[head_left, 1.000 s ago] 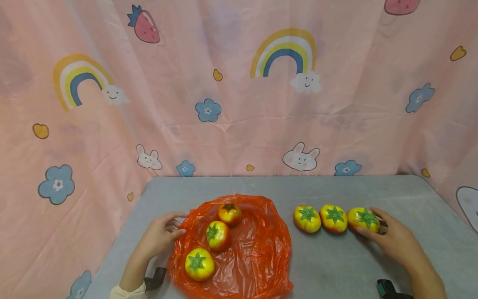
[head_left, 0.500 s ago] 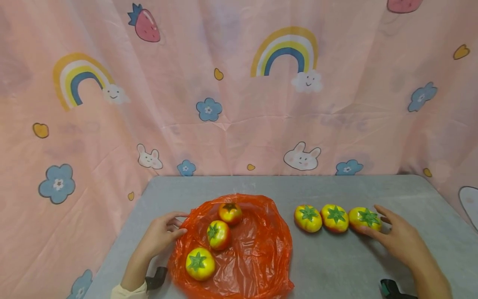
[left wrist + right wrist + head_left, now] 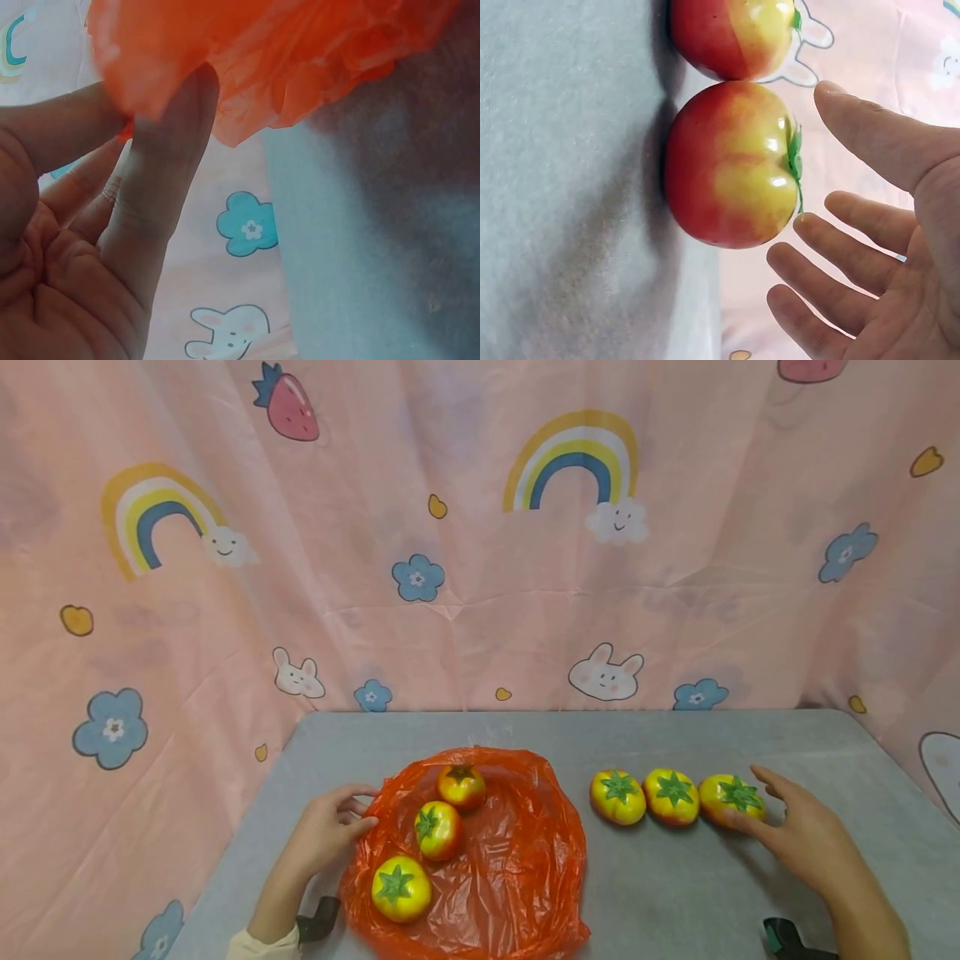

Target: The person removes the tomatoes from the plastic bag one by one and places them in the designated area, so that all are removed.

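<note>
A crinkled orange-red plastic bag (image 3: 517,852) lies spread open on the table, with three red-yellow tomatoes (image 3: 439,832) inside it. At its left rim, my left hand (image 3: 326,827) pinches the edge between thumb and finger; the bag (image 3: 270,67) in the left wrist view comes out from between them. Three more tomatoes stand in a row to the right of the bag: a left one (image 3: 618,797), a middle one (image 3: 672,797) and a right one (image 3: 729,799). My right hand (image 3: 802,835) is beside the right tomato (image 3: 731,165), its fingers spread and relaxed.
The grey table (image 3: 645,893) ends at the back against a pink patterned curtain (image 3: 480,627). Black wrist devices show by both forearms, the left one (image 3: 318,920) near the bag and the right one (image 3: 791,939) at the bottom edge.
My right hand's fingers have loosened and drawn slightly right, away from the right tomato. My left hand keeps its place at the bag's rim, and the tomatoes stay where they were.
</note>
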Available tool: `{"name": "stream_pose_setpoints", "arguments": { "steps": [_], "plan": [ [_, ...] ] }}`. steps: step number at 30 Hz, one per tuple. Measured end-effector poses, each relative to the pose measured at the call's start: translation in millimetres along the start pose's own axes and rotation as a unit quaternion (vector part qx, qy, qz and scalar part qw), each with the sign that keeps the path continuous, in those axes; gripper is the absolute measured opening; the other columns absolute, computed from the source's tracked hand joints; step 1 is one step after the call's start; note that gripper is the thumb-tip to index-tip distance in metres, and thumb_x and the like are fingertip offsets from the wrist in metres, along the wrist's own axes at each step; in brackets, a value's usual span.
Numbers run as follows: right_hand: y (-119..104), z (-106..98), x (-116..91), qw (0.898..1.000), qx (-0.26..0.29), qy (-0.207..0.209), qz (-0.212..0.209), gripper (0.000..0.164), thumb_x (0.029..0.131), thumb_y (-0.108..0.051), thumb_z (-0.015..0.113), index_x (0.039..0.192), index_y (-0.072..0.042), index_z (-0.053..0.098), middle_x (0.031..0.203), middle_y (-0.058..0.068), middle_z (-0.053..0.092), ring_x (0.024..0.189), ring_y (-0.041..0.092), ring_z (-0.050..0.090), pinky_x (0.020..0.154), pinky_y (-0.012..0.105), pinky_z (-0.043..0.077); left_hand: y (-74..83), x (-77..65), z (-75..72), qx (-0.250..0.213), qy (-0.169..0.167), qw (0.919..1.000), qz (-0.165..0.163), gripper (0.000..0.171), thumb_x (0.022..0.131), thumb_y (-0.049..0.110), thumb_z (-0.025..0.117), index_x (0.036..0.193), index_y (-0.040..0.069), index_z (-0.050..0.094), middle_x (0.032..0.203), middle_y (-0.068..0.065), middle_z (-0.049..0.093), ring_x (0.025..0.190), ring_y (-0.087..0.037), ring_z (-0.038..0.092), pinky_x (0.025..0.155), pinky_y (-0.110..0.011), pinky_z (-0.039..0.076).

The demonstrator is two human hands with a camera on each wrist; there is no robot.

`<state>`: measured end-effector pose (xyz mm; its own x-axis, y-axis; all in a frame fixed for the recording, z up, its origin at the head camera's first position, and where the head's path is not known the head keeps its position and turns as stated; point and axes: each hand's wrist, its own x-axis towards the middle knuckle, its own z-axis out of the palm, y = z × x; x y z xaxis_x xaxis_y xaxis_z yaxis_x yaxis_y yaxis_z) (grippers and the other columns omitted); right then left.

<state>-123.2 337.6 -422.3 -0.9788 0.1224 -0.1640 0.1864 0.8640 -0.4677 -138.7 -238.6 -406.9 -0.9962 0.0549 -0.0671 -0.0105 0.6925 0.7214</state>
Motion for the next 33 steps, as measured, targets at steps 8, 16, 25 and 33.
{"name": "stream_pose_setpoints", "arguments": {
  "steps": [8, 16, 25, 33],
  "plan": [
    [-30.6, 3.0, -13.9, 0.998, -0.014, 0.036, -0.058, 0.098, 0.088, -0.064, 0.063, 0.150, 0.004, 0.031, 0.145, 0.042, 0.033, 0.128, 0.061, 0.033, 0.099, 0.075, 0.030, 1.1, 0.7, 1.7, -0.009, -0.004, 0.9999, -0.003, 0.034, 0.086, 0.009, 0.076, 0.119, 0.012, 0.068, 0.087, -0.004, 0.071, 0.069, -0.013, 0.065, 0.064, -0.024, 0.053],
    [-108.3, 8.2, -24.7, 0.987, 0.006, 0.057, -0.152, 0.081, 0.086, -0.046, 0.074, 0.148, -0.005, 0.042, 0.149, 0.029, 0.042, 0.134, 0.053, 0.037, 0.104, 0.073, 0.031, 2.7, -0.5, -0.1, -0.004, -0.002, 1.0000, -0.007, 0.034, 0.086, 0.010, 0.076, 0.119, 0.012, 0.068, 0.087, -0.004, 0.071, 0.069, -0.013, 0.065, 0.065, -0.024, 0.053],
    [-190.8, 38.0, -31.4, 0.959, 0.027, -0.006, -0.282, 0.063, 0.086, -0.040, 0.076, 0.142, -0.021, 0.053, 0.144, 0.005, 0.057, 0.132, 0.033, 0.054, 0.103, 0.061, 0.045, 1.2, 0.4, 0.4, -0.005, -0.003, 0.9999, -0.009, 0.035, 0.086, 0.011, 0.077, 0.120, 0.013, 0.068, 0.086, -0.003, 0.071, 0.069, -0.013, 0.065, 0.065, -0.024, 0.053],
    [-236.7, 79.2, -12.7, 0.926, -0.018, -0.120, -0.358, 0.056, 0.093, -0.040, 0.069, 0.144, -0.023, 0.052, 0.151, -0.002, 0.050, 0.140, 0.023, 0.047, 0.112, 0.052, 0.041, 2.2, 0.8, 0.3, -0.009, -0.001, 0.9999, -0.014, 0.034, 0.086, 0.012, 0.077, 0.120, 0.013, 0.068, 0.086, -0.003, 0.072, 0.068, -0.013, 0.065, 0.064, -0.025, 0.053]
  ]
}}
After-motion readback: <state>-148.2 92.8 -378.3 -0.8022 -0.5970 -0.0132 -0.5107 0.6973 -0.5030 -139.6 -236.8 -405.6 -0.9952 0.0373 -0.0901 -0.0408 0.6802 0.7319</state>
